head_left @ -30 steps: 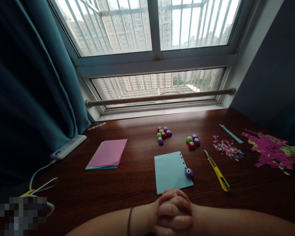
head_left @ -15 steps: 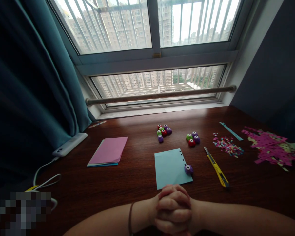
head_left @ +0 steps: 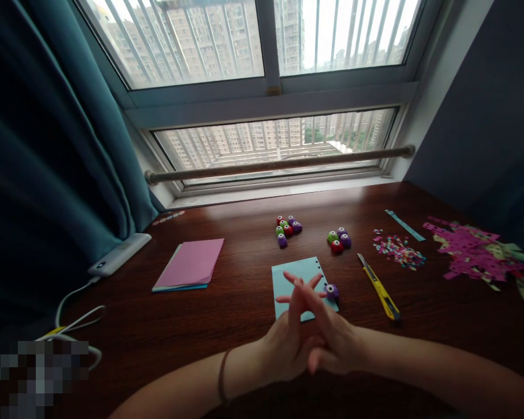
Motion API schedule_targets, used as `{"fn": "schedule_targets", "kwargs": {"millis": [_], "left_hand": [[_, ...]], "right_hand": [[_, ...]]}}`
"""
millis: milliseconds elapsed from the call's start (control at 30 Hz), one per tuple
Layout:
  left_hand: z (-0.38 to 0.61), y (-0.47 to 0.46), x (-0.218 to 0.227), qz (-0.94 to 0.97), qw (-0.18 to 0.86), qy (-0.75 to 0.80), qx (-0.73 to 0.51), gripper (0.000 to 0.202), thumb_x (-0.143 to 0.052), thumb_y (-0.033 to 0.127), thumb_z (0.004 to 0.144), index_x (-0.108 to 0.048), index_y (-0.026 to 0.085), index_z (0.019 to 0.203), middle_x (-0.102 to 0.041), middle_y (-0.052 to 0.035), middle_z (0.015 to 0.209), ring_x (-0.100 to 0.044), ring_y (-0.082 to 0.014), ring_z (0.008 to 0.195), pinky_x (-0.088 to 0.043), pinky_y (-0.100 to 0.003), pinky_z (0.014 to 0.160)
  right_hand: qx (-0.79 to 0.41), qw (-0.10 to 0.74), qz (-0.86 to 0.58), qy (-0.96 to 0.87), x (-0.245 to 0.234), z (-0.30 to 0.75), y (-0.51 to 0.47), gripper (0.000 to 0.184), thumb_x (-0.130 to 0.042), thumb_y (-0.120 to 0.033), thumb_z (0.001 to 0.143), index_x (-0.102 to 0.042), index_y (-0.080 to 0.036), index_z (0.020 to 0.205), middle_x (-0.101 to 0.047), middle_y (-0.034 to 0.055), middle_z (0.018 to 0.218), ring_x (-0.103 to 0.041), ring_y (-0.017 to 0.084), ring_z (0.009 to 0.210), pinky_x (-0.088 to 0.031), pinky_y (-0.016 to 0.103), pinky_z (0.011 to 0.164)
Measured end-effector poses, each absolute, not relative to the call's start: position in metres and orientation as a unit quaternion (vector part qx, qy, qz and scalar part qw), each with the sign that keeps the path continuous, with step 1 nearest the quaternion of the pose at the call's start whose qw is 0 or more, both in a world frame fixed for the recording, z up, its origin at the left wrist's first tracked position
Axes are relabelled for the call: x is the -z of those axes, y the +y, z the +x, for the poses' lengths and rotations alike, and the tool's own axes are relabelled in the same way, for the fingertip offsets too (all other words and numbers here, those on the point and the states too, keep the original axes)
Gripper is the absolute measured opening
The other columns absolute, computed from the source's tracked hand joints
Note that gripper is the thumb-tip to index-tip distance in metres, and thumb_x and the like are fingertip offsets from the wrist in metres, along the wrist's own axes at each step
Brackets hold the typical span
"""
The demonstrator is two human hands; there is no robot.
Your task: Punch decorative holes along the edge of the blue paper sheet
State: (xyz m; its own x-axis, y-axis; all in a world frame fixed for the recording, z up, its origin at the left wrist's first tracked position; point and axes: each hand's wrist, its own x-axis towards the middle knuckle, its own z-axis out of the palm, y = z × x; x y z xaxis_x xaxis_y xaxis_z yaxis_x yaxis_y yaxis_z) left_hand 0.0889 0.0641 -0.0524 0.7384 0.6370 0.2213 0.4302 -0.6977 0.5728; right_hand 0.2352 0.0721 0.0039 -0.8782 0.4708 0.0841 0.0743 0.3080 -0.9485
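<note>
My left hand (head_left: 283, 344), with a thin band at its wrist, and my right hand (head_left: 338, 340) meet at the near side of the table. Their outstretched fingers cross each other, and neither holds anything I can see. Beyond them lies a light blue sheet of paper (head_left: 283, 282), partly covered by the fingers, with a row of small holes along its right edge. A purple craft punch (head_left: 331, 291) sits on that edge, close to my right fingertips. Further right lies a yellow utility knife (head_left: 381, 291), its blade pointing away from me.
Several small craft punches (head_left: 288, 229) stand at the back, with another group (head_left: 338, 240) to their right. Confetti (head_left: 400, 251), a blue paper strip (head_left: 404, 225) and pink scraps (head_left: 471, 247) lie right. Stacked coloured paper (head_left: 190, 263) and a white power strip (head_left: 120, 255) are left.
My interlocked hands have loosened; the fingers now stretch forward and cross over the blue paper. The view has shifted slightly. The things on the table have stayed in place.
</note>
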Motion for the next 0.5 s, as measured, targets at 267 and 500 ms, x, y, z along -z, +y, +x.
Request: {"fn": "schedule_targets", "kwargs": {"millis": [267, 500], "left_hand": [[0.096, 0.085, 0.039, 0.919, 0.098, 0.288, -0.252, 0.063, -0.042, 0.032, 0.089, -0.008, 0.019, 0.14, -0.021, -0.0133, 0.143, -0.021, -0.0268, 0.131, -0.027, -0.044, 0.105], [0.105, 0.117, 0.057, 0.935, 0.119, 0.311, -0.121, 0.078, -0.054, 0.045, 0.081, -0.014, 0.01, 0.139, -0.027, -0.0157, 0.141, -0.01, -0.0272, 0.134, -0.018, -0.05, 0.107]], "right_hand": [[-0.335, 0.456, -0.443, -0.695, 0.007, 0.285, 0.081, 0.042, -0.048, -0.03, 0.086, -0.04, -0.019, 0.126, -0.048, 0.011, 0.118, -0.055, 0.02, 0.093, -0.05, 0.031, 0.075], [-0.334, 0.249, -0.533, -0.736, 0.051, 0.351, 0.091, 0.027, -0.069, -0.022, 0.068, -0.062, -0.014, 0.092, -0.058, 0.0041, 0.083, -0.054, 0.014, 0.063, -0.045, 0.025, 0.058]]}}
